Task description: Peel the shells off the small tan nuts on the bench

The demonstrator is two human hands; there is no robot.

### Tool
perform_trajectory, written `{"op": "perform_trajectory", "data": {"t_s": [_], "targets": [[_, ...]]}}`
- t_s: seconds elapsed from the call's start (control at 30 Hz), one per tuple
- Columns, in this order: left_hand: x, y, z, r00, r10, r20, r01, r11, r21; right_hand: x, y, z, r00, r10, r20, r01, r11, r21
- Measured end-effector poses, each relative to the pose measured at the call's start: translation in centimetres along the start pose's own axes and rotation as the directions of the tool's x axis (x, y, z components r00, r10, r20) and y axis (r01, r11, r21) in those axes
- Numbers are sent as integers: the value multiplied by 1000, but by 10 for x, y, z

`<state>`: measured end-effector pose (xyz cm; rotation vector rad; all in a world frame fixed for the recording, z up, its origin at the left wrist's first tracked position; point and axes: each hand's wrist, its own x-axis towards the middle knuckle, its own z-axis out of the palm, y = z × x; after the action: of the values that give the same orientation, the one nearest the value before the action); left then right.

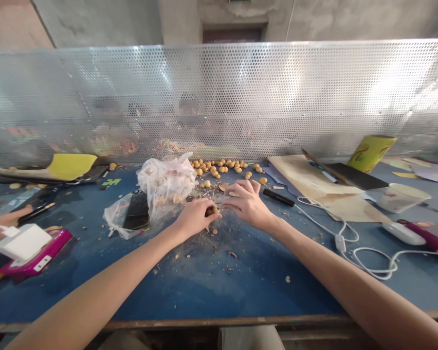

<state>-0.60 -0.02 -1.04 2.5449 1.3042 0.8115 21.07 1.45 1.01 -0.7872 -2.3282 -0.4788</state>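
Note:
My left hand (195, 215) is closed in a pinch on a small round brown fruit that looks like a longan (213, 210), partly hidden by the fingers. Just to its right hovers my right hand (245, 200), fingers curved and apart, with nothing visible in them. A pale piece of shell (224, 186) shows behind its fingertips. Beyond both hands, many more longans (224, 165) lie in a loose heap by the perforated screen. Bits of shell and crumbs (214, 232) are scattered under and in front of the hands.
A crumpled clear plastic bag (166, 182) and a black phone (136, 210) lie left. On the right are a black stick (278, 198) with a white cable, brown paper (314, 182) and a paper cup (403, 198). Magenta power strips (36, 257) flank the blue table (219, 291). A perforated metal screen (241, 97) stands behind.

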Motion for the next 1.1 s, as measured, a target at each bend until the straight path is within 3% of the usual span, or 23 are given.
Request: {"op": "perform_trajectory", "data": {"t_s": [0.2, 0.4, 0.67, 1.1], "targets": [[0, 0, -1, 1000, 2, -1, -2, 1000, 15, 0, -2, 1, 999, 2, -32, -3, 999, -44], [1, 0, 1, 1000, 8, -13, -7, 999, 31, 0, -6, 8, 999, -42, 35, 42, 999, -4], [0, -1, 1, 1000, -2, -14, 2, 1000, 19, 0, -8, 3, 994, 94, 60, -99, 993, 69], [0, -1, 1, 1000, -14, 1, 14, 999, 44, 1, -4, 5, 995, 35, 89, -43, 996, 84]]}}
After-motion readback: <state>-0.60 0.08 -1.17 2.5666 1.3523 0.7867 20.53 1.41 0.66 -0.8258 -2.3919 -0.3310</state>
